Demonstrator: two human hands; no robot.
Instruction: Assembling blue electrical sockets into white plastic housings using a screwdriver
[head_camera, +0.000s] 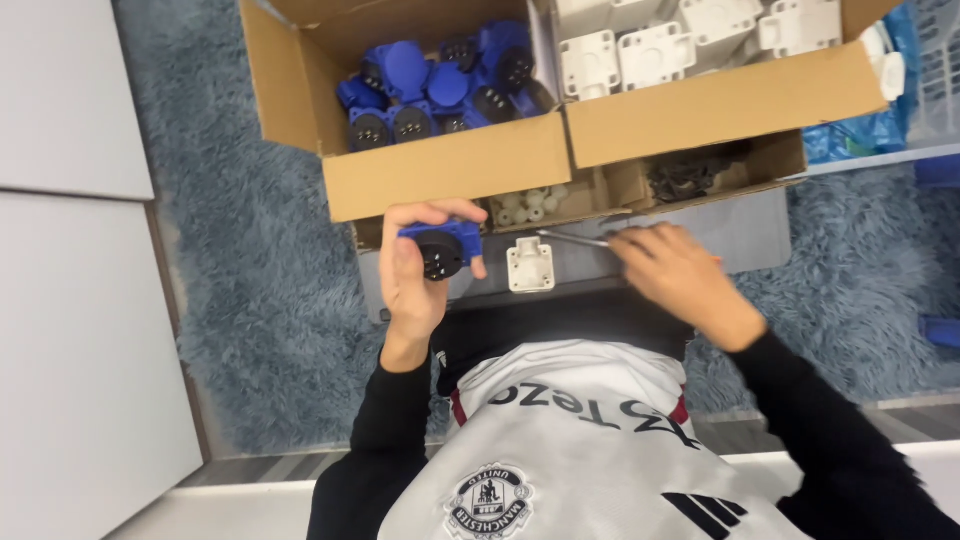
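Note:
My left hand (415, 275) grips a blue socket part (440, 247) with a black round face, held just below the front wall of a cardboard box. My right hand (675, 275) holds a thin metal screwdriver (575, 239) whose shaft points left. Between my hands, a white square plastic base (530, 264) lies on the grey work surface (745, 235). My hands are apart, and neither touches the white base.
A cardboard box (445, 170) holds several blue socket parts (440, 85). A second box (715, 105) holds white plastic housings (650, 45). Small trays hold white plugs (530, 205) and dark screws (685, 178). A shaggy blue-grey rug (260, 280) lies beneath; white panels (70, 250) stand to the left.

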